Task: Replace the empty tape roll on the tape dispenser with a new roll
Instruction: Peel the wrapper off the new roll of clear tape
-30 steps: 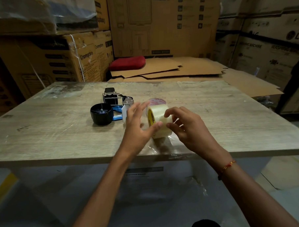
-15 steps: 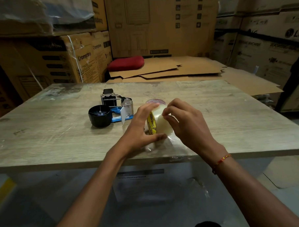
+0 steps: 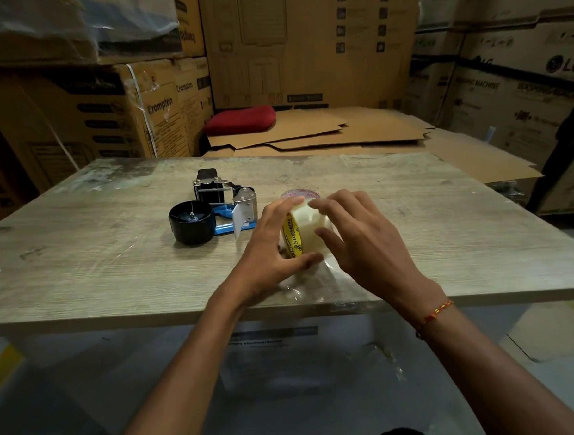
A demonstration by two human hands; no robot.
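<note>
A new roll of clear tape (image 3: pixel 305 231) with a yellow printed core stands on edge near the table's front. My left hand (image 3: pixel 270 251) grips it, fingers over the top and thumb under the near side. My right hand (image 3: pixel 355 240) lies on the roll's right side with fingertips and thumb on the tape surface. The tape dispenser (image 3: pixel 213 210) lies on the table to the left, with a black hub, a blue frame and a metal cutter; no roll sits on its hub. Behind the new roll a flat roll (image 3: pixel 299 194) with red print peeks out.
Crumpled clear plastic wrap (image 3: pixel 302 287) lies under my hands at the front edge of the wooden table (image 3: pixel 83 259). Stacked cardboard boxes (image 3: pixel 110 110) wall the room. Flat cardboard sheets (image 3: pixel 324 130) and a red cushion (image 3: pixel 240 120) lie behind the table.
My right hand has moved from the near side of the roll up over its top and right side. My left hand stays on the roll. The dispenser has not moved.
</note>
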